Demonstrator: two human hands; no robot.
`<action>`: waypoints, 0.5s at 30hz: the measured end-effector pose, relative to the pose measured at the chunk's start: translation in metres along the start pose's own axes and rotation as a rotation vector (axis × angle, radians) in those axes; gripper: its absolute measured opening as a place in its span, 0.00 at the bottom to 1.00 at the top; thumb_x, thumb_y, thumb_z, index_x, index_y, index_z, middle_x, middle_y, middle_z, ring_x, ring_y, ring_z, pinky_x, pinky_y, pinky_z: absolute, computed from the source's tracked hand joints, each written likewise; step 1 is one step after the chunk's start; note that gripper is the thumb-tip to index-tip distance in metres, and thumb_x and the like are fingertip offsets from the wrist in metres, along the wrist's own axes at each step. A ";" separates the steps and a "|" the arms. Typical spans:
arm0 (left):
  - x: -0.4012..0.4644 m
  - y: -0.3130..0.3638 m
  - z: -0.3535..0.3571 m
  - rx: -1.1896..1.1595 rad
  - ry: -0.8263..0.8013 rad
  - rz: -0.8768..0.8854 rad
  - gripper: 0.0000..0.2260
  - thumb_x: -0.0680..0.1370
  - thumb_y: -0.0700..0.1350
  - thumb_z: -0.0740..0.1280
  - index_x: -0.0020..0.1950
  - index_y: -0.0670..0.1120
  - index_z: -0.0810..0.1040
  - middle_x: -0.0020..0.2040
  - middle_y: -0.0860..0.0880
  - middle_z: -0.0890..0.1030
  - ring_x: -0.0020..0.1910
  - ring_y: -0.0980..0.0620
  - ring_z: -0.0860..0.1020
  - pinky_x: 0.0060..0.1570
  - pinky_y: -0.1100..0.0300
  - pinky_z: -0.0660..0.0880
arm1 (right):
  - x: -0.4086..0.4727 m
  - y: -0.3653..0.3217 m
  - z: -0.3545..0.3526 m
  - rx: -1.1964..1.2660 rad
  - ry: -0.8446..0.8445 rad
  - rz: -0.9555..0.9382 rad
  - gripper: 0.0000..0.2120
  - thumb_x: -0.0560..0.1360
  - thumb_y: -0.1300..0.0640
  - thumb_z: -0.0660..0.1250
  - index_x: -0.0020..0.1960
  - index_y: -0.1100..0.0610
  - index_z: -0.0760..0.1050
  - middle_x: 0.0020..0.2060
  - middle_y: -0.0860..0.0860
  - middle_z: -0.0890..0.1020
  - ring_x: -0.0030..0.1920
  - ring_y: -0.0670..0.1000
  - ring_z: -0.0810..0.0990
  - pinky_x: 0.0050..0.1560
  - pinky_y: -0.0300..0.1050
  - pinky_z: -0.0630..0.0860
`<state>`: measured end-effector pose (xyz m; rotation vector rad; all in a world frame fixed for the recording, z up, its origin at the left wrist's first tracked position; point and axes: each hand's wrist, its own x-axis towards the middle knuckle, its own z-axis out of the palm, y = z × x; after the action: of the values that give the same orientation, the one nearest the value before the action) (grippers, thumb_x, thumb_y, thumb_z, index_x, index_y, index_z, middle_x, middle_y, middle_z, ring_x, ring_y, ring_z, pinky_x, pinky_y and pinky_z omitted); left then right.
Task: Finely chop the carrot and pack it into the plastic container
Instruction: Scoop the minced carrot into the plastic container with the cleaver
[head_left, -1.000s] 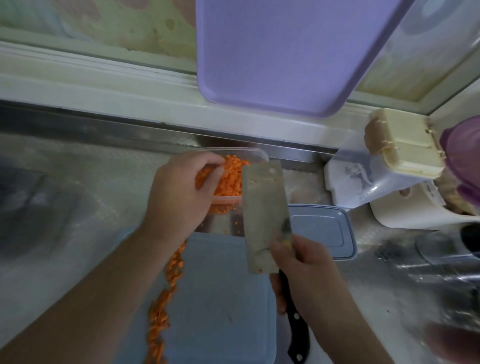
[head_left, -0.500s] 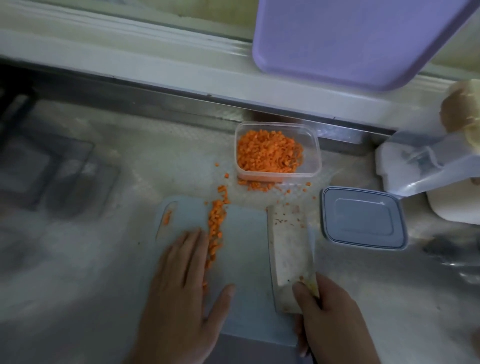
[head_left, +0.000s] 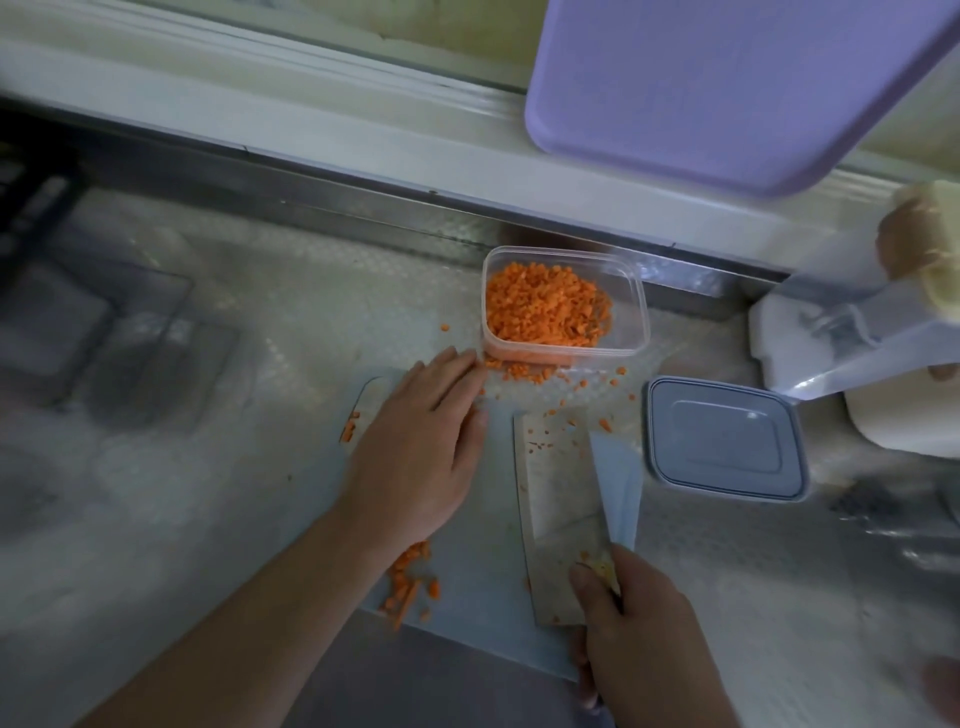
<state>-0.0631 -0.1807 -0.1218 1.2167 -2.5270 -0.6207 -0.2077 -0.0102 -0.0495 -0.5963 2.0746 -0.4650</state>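
Finely chopped orange carrot (head_left: 543, 307) fills the clear rectangular plastic container (head_left: 638, 306), with bits spilled just in front of it. Your left hand (head_left: 422, 447) lies flat, fingers straight, before that container; your right hand (head_left: 636, 621) grips the broad steel cleaver (head_left: 553, 512), with the grey-blue lid (head_left: 727, 439) to the container's right.

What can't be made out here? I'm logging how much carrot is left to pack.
- Carrot bits under the left hand on the cutting board: head view, hand covers them.
- Cleaver handle: hidden inside the right hand.
- Dark items at far left: too blurred to identify.
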 end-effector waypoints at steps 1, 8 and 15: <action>-0.006 0.000 -0.002 -0.027 -0.010 0.024 0.21 0.88 0.49 0.56 0.81 0.46 0.68 0.81 0.51 0.68 0.82 0.54 0.59 0.82 0.55 0.54 | 0.000 0.001 -0.001 -0.009 -0.002 -0.005 0.10 0.82 0.54 0.63 0.42 0.53 0.75 0.26 0.56 0.81 0.22 0.56 0.80 0.25 0.46 0.77; -0.038 -0.005 -0.015 -0.203 -0.019 0.104 0.13 0.85 0.45 0.66 0.68 0.49 0.81 0.69 0.59 0.76 0.73 0.62 0.71 0.69 0.67 0.70 | 0.001 0.004 0.000 -0.008 0.029 -0.019 0.13 0.82 0.53 0.64 0.39 0.54 0.73 0.26 0.55 0.80 0.21 0.54 0.79 0.22 0.37 0.73; -0.059 -0.013 -0.029 -0.300 -0.001 0.050 0.13 0.84 0.47 0.65 0.68 0.54 0.80 0.64 0.62 0.77 0.66 0.61 0.76 0.63 0.66 0.74 | 0.000 0.002 0.000 0.025 0.028 -0.001 0.14 0.82 0.53 0.64 0.38 0.54 0.73 0.27 0.56 0.79 0.21 0.57 0.79 0.23 0.44 0.74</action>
<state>-0.0060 -0.1495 -0.1059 1.0430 -2.3487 -0.9468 -0.2084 -0.0085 -0.0505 -0.5794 2.0924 -0.5016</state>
